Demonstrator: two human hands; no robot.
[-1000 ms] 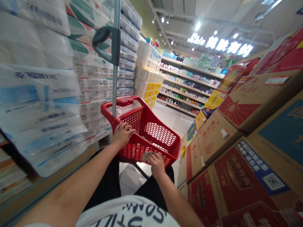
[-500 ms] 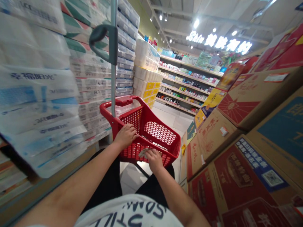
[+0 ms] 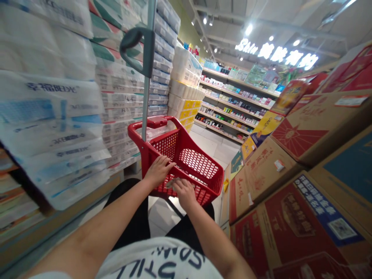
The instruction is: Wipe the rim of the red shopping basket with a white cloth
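A red shopping basket (image 3: 200,162) with perforated sides and a tall metal pull handle (image 3: 146,93) is tilted in front of my knees. My left hand (image 3: 158,170) rests over its near rim, fingers curled onto the edge. Lower and to the right, my right hand (image 3: 185,192) is closed on a small crumpled greyish cloth (image 3: 172,183), against the basket's near outer wall. Its exact material is too small to tell. The dark grey grip (image 3: 138,50) of the pull handle stands above, untouched.
Stacked white tissue packs (image 3: 52,128) rise close on the left. Cardboard cartons (image 3: 296,217) are piled close on the right. Behind the basket, pale floor tiles (image 3: 206,141) lead to shelves of small products (image 3: 229,104).
My right hand and the cloth have moved slightly left and up along the basket wall, nearer my left hand. The left hand stays on the rim. The view has shifted a little.
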